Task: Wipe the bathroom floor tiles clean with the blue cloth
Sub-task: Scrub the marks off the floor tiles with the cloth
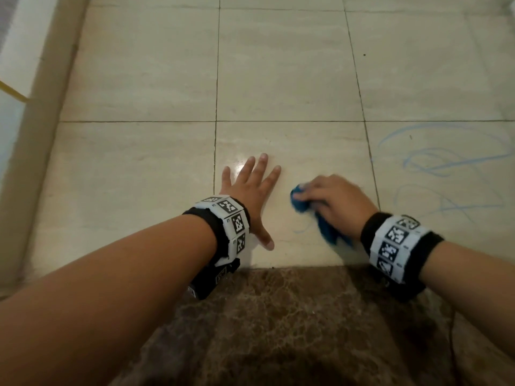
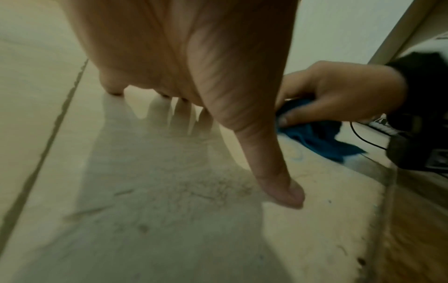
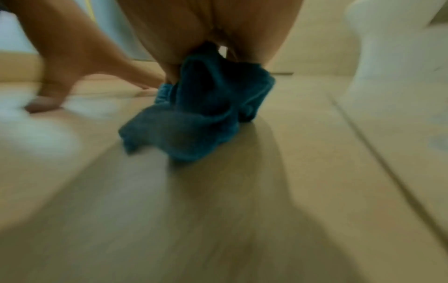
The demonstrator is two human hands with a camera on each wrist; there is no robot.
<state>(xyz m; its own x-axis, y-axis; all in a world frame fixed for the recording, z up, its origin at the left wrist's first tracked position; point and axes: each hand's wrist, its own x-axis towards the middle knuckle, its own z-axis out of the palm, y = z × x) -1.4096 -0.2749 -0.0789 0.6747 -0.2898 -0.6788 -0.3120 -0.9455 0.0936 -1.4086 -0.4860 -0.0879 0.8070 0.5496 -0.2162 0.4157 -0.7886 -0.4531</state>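
While right hand (image 1: 337, 199) grips cloth (image 1: 328, 229), left hand (image 1: 252, 196) lies flat on tile (image 1: 292, 146)
Nearest: dark marble sill (image 1: 278, 316) under both wrists, marker bands (image 1: 395, 243) on each. Beyond it, left palm down, fingers spread and straight, holding nothing. Just right of it, right fingers curled round bunched blue cloth, pressed to same tile; hand blurred. Small blue mark (image 1: 302, 229) beside cloth. Farther right, blue scribbles (image 1: 446, 168) on next tile. Far left, pale wall edge (image 1: 41, 79)
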